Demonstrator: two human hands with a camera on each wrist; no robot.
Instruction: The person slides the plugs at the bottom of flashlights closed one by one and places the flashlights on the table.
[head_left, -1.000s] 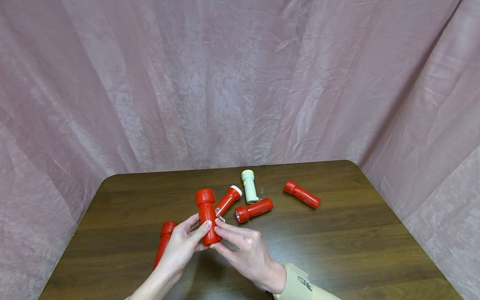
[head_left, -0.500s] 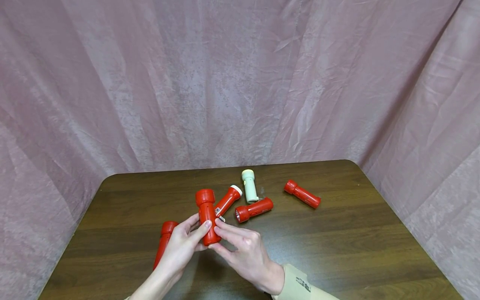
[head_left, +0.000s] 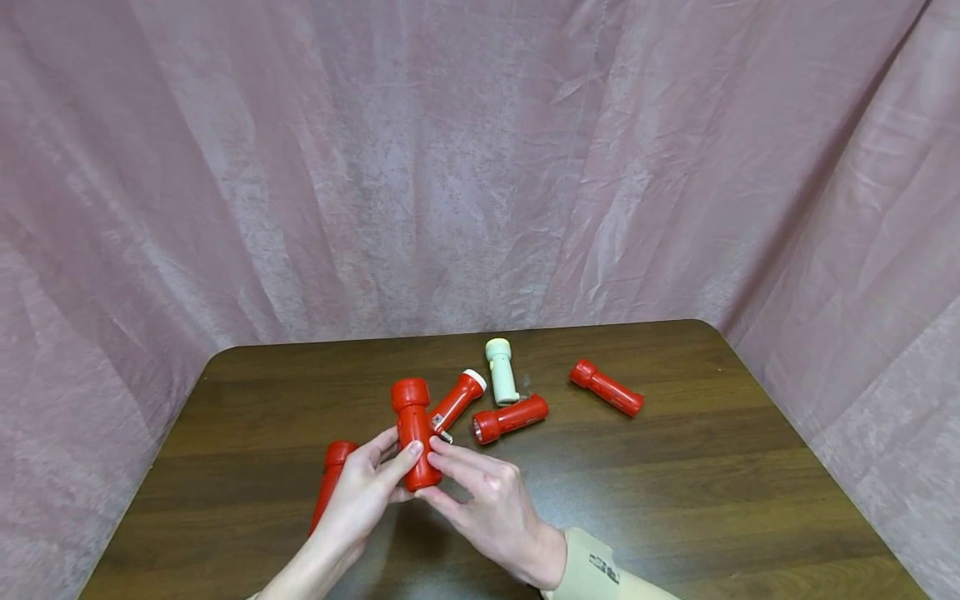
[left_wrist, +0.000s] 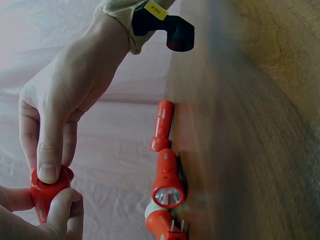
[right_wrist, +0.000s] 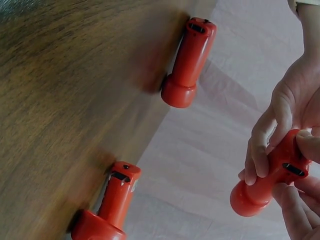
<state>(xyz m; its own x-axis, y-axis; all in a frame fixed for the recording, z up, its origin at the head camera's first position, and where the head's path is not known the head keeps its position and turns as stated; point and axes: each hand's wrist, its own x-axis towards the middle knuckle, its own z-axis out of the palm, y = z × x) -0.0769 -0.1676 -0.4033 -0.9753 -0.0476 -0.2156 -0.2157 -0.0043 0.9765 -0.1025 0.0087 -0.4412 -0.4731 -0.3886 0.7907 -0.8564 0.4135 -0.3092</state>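
Observation:
Above the table, both hands hold one red flashlight (head_left: 412,429), its wide head pointing away and up. My left hand (head_left: 360,492) grips the barrel from the left, thumb lying on its front. From the right, my right hand (head_left: 491,500) pinches the lower barrel near the tail end. A dark slot shows in the tail of this held flashlight (right_wrist: 267,182) in the right wrist view. Just behind it on the table lies a red flashlight with a white rim (head_left: 459,398); its two metal plug prongs (left_wrist: 178,226) stick out in the left wrist view.
A pale green flashlight (head_left: 501,375) and a red flashlight (head_left: 510,418) lie close together behind the hands. Farther right is another red flashlight (head_left: 607,387). One more red flashlight (head_left: 330,479) is partly hidden by the left forearm. A pink curtain (head_left: 450,167) hangs behind the wooden table (head_left: 675,500).

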